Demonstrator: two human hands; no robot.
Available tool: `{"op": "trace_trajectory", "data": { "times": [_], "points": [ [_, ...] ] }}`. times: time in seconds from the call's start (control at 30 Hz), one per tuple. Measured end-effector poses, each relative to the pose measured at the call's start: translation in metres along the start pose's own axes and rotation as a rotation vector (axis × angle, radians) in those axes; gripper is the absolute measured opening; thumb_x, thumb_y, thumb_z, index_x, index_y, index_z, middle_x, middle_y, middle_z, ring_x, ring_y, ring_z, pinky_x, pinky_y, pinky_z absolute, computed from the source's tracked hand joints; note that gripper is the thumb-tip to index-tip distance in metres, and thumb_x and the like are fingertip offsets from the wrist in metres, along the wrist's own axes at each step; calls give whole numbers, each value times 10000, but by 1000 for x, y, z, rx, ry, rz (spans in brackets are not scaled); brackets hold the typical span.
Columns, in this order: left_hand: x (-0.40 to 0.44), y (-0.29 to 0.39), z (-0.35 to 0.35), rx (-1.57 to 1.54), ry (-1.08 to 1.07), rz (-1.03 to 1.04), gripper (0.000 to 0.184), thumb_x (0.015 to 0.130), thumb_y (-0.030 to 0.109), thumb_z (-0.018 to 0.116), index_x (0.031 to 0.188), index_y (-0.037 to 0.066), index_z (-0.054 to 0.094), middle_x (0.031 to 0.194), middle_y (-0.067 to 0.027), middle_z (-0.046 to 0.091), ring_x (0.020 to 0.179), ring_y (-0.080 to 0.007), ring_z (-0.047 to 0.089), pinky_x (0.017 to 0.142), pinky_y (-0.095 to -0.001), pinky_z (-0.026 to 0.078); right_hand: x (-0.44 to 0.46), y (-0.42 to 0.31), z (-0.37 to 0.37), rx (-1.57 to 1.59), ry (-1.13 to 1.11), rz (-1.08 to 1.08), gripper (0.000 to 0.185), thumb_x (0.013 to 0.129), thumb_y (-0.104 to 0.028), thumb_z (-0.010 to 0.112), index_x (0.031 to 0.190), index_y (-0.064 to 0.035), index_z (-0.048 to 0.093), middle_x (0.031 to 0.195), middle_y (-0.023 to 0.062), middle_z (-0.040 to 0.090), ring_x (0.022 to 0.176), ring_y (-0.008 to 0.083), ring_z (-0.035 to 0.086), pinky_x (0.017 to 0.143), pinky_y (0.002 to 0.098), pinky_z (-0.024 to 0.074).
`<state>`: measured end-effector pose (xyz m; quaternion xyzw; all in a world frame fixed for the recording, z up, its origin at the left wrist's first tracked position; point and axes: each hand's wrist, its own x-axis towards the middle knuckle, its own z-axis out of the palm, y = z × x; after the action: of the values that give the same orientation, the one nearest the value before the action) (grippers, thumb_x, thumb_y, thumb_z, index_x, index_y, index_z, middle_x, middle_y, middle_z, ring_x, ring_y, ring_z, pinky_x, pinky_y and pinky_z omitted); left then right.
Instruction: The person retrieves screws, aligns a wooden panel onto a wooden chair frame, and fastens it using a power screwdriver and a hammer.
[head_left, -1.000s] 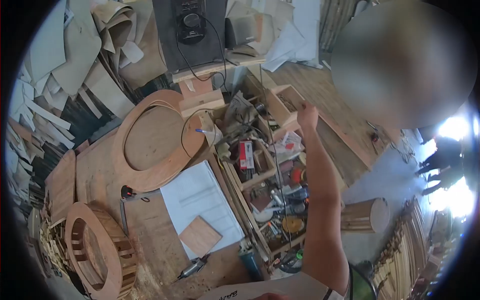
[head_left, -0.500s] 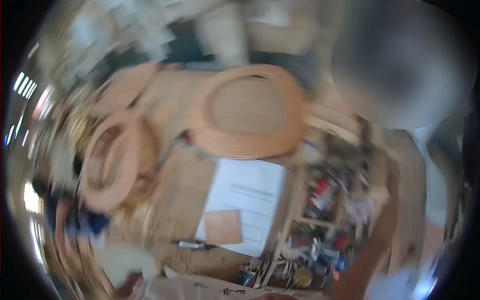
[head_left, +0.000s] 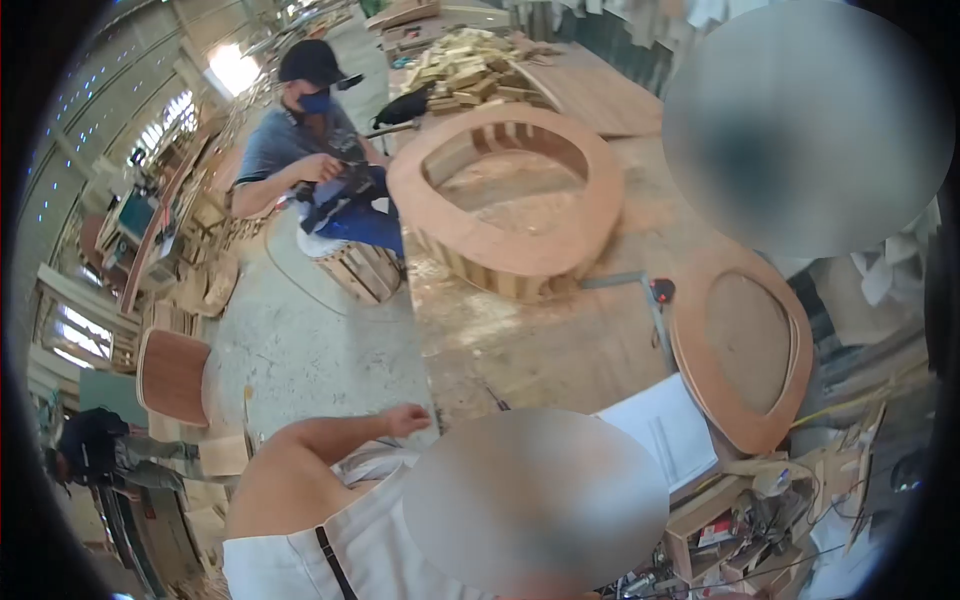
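My left hand (head_left: 405,420) hangs by the near-left edge of the workbench (head_left: 520,355), its fingers loosely curled with nothing visible in them. No right hand can be made out; a large blurred patch covers the lower middle. Beyond my left hand, a rounded wooden ring frame (head_left: 600,205) with slatted sides lies on the bench. A second, flatter wooden ring (head_left: 695,330) lies to the right. Between them are a metal square (head_left: 612,281) and a small red-and-black object (head_left: 661,291). White printed sheets (head_left: 650,420) lie nearer me, and a thin dark pen-like tool (head_left: 498,398) is by the bench edge.
A co-worker (head_left: 300,130) in a cap and mask sits at the bench's left side on a slatted wooden stool (head_left: 362,275). Wood offcuts (head_left: 480,65) are heaped at the far end. A divided wooden tray (head_left: 700,510) holds tools at lower right. Another person (head_left: 90,450) stands far left.
My view has swung left and sharpened. The seated co-worker and my left arm now show. The ring frames and sheets appear in new positions, and the square wooden piece on the paper is no longer visible.
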<state>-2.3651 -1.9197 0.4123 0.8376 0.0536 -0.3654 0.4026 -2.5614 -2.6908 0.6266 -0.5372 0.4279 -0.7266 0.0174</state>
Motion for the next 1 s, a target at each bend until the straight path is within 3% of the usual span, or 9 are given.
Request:
{"op": "trace_trajectory", "data": {
  "times": [0.07,0.2,0.23,0.27,0.33,0.43,0.67,0.8,1.0],
  "points": [
    [-18,41,-6,82,-25,225,386,902,398,587,1072,57,646,1005,-117,660,950,-220,619,800,-354,500,-78,-91,-10,162,-355,-166,129,902,-169,573,940,-47,550,796,88,584,704,239,570,644,358,477],
    [-37,69,-29,-294,-106,430,327,924,288,609,1146,48,615,1042,-71,660,937,-134,597,815,-313,485,-277,-305,-94,404,-1331,301,203,924,-160,502,951,21,590,859,102,599,823,202,585,788,315,487],
    [-47,74,-42,-390,-103,516,338,911,285,627,1138,36,611,1032,-79,663,926,-134,610,801,-303,498,-324,-362,-133,524,-1300,548,100,877,-75,571,889,14,615,846,106,603,787,196,582,750,310,487],
    [-56,75,-57,-485,-87,602,350,897,282,645,1130,23,607,1022,-86,667,916,-134,623,787,-292,510,-346,-382,-158,783,-1730,523,63,823,-14,640,873,24,634,847,97,624,785,173,598,736,306,497],
    [-71,60,-88,-538,-59,769,336,886,243,654,1122,8,612,947,-97,683,857,-136,640,752,-286,515,-402,-438,-217,740,-1996,197,94,837,-27,645,904,39,639,830,86,646,770,144,607,721,293,503],
    [-108,10,-171,-427,-37,793,271,846,186,667,1041,-1,652,831,-97,692,758,-147,649,687,-294,517,-474,-517,-284,764,-2127,311,98,858,-50,640,901,38,645,789,70,654,737,117,601,681,262,497],
    [-177,-167,-332,-433,374,702,195,846,189,667,931,15,687,798,-89,698,689,-147,645,612,-302,507,-615,-689,-392,1013,-2572,104,97,865,-49,638,880,47,636,789,62,641,717,106,571,659,246,485],
    [-196,-237,-363,-622,688,563,210,837,213,672,913,17,682,758,-80,679,677,-135,624,626,-290,499,-675,-768,-431,1338,-2636,-264,104,879,-32,600,937,51,623,803,61,625,706,101,566,655,244,481],
    [-210,-329,-421,-840,1089,406,226,823,211,683,955,28,676,811,-83,684,732,-144,632,685,-299,509,-791,-861,-460,1071,-2947,-391,191,907,-117,601,976,60,612,726,57,616,633,111,567,634,249,486]
  ]
}}
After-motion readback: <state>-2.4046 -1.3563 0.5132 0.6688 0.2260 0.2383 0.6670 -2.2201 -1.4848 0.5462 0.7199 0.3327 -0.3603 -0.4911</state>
